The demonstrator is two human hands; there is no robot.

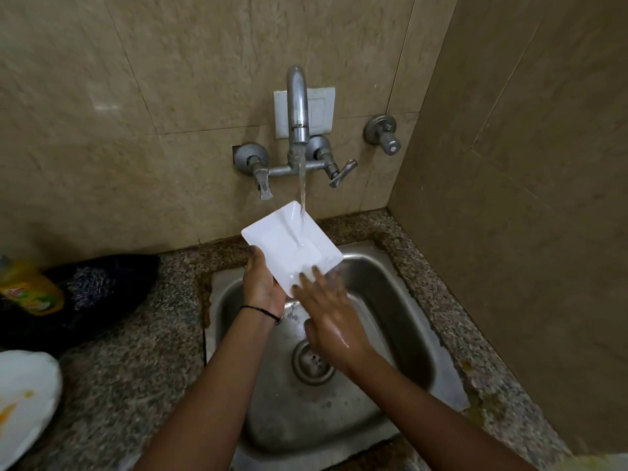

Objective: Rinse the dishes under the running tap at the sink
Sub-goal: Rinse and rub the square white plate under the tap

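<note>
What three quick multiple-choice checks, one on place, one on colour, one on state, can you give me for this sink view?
1. Where does the water stream land?
A) the drain B) the white dish C) the counter
2. What colour is the bottle at far left?
A) yellow B) blue C) red
3. How is the left hand?
A) on a tap lever B) hanging idle C) gripping the dish's edge

Answers: 1 B, the water strikes the dish's face; 2 A, its body is yellow; 3 C, it clasps the near-left rim.
</note>
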